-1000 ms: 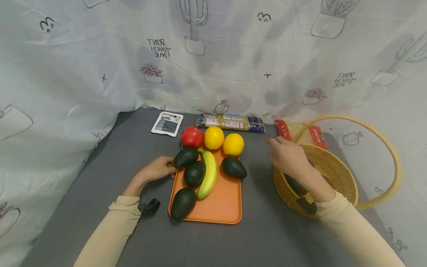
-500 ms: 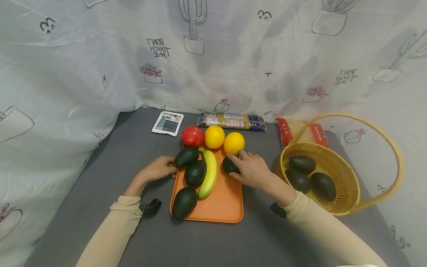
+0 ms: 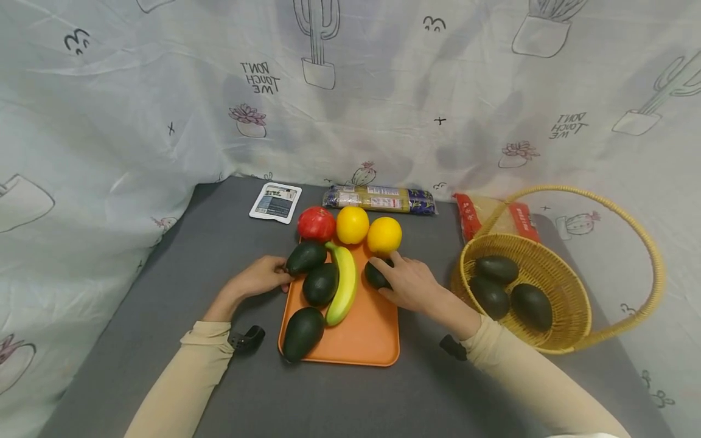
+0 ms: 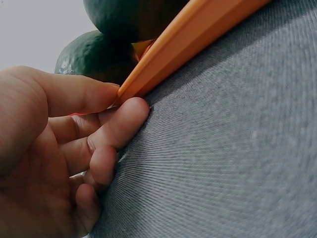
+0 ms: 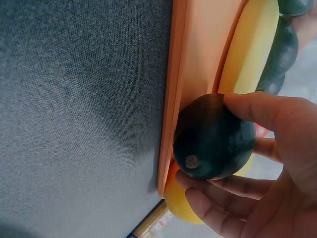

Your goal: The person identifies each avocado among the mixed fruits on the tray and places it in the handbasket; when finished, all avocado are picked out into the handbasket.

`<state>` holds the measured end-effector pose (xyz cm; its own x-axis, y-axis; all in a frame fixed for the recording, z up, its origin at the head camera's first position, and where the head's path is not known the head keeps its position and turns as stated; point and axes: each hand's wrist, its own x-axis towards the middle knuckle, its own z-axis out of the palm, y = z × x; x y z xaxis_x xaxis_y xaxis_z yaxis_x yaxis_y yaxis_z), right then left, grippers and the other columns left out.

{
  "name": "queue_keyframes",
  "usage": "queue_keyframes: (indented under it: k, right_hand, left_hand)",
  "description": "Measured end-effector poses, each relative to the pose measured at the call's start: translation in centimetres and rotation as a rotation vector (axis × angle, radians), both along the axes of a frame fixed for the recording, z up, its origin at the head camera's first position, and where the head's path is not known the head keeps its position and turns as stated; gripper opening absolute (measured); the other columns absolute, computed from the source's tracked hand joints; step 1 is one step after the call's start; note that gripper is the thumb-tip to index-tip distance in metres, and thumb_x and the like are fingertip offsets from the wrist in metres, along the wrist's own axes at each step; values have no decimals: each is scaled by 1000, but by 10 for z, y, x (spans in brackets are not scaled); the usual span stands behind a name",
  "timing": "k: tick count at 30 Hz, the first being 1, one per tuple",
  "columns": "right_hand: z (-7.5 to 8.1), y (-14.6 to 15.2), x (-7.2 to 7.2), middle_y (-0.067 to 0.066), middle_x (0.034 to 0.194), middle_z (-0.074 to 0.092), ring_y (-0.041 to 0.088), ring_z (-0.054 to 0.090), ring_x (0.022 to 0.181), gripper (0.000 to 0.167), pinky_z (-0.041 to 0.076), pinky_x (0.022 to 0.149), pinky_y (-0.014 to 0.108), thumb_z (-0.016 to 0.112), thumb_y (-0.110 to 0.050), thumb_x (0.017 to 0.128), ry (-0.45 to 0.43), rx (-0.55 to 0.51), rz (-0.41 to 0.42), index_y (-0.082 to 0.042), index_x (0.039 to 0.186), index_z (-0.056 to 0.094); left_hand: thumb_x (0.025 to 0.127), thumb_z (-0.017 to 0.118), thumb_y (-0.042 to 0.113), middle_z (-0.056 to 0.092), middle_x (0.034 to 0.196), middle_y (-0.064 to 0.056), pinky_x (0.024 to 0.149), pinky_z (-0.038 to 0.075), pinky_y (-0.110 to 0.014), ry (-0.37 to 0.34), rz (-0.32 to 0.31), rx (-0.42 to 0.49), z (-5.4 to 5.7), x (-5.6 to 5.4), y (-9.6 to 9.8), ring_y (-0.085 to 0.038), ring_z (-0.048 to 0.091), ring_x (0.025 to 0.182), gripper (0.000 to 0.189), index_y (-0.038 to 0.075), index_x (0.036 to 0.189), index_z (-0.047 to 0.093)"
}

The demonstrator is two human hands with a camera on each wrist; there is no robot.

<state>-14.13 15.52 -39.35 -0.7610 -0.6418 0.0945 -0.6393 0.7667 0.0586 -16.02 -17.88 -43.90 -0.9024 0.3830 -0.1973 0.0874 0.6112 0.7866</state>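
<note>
An orange tray (image 3: 361, 347) carries several dark green avocados, a banana (image 3: 342, 286), a red pomegranate (image 3: 316, 224) and two yellow round fruits (image 3: 352, 225) along its far edge. My left hand (image 3: 261, 277) pinches the tray's left rim; the left wrist view has the thumb over the rim (image 4: 148, 62) and the fingers below it. On the tray's right side my right hand (image 3: 411, 283) grips an avocado (image 3: 378, 274). Seen from the right wrist, thumb and fingers curl round that avocado (image 5: 213, 139), stem end showing, close over the tray's edge.
At the right stands a wicker basket (image 3: 564, 292) with a tall hoop handle, holding three avocados (image 3: 531, 306). Behind it lies a red-ended bag (image 3: 493, 216). A noodle-like packet (image 3: 380, 199) and a white pouch (image 3: 275, 202) lie at the back, before a printed curtain.
My right hand has moved left from over the basket to the avocado at the tray's right side and closed round it. My left hand stays at the tray rim.
</note>
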Motion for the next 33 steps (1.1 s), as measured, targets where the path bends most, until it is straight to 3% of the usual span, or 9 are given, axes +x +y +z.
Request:
queue_keyframes:
  k: [4, 9, 17, 21, 27, 33]
  right_hand:
    - [9, 8, 4, 17, 105, 60, 23, 60, 66, 60, 52, 57, 38, 76, -36, 83, -50, -47, -42, -19, 136, 52]
    - [30, 31, 2, 17, 112, 61, 23, 59, 63, 64, 50, 54, 37, 74, -39, 84, -37, -107, -133, -20, 139, 49]
    - [64, 92, -9, 25, 118, 56, 28, 53, 55, 68, 43, 47, 42, 69, -35, 85, -41, -107, -353, -17, 143, 41]
    - [66, 122, -14, 28, 114, 56, 34, 55, 58, 68, 42, 48, 46, 70, -31, 82, -28, -72, -433, -11, 141, 42]
    - [61, 152, -16, 35, 102, 58, 51, 57, 77, 62, 46, 62, 60, 73, -28, 78, 44, -15, -517, -3, 128, 48]
    - [66, 172, -15, 41, 99, 54, 59, 54, 87, 63, 43, 59, 63, 70, -31, 79, -48, -11, -652, 2, 126, 43]
  left_hand:
    - [86, 60, 10, 67, 67, -6, 66, 43, -26, 4, 0, -2, -1, 2, 0, -14, 60, 63, 16, -3, 94, 66]
    - [87, 60, 9, 67, 67, -5, 67, 44, -26, 4, 1, 13, -3, 2, -2, -14, 60, 63, 16, -3, 95, 66]
    - [87, 60, 10, 67, 67, -5, 66, 43, -26, 13, -5, 1, -7, -1, -5, -13, 59, 63, 15, -2, 94, 66]
    - [87, 60, 10, 67, 67, -5, 66, 42, -25, 19, -5, 6, -5, 0, -4, -13, 59, 62, 14, -2, 93, 65]
    - [86, 60, 10, 67, 67, -5, 66, 42, -25, 16, -2, 5, -3, 1, -2, -13, 59, 63, 15, -2, 93, 65]
    - [87, 60, 12, 67, 68, -6, 66, 42, -24, 15, -5, 0, -5, 2, 0, -13, 60, 64, 17, -2, 95, 66]
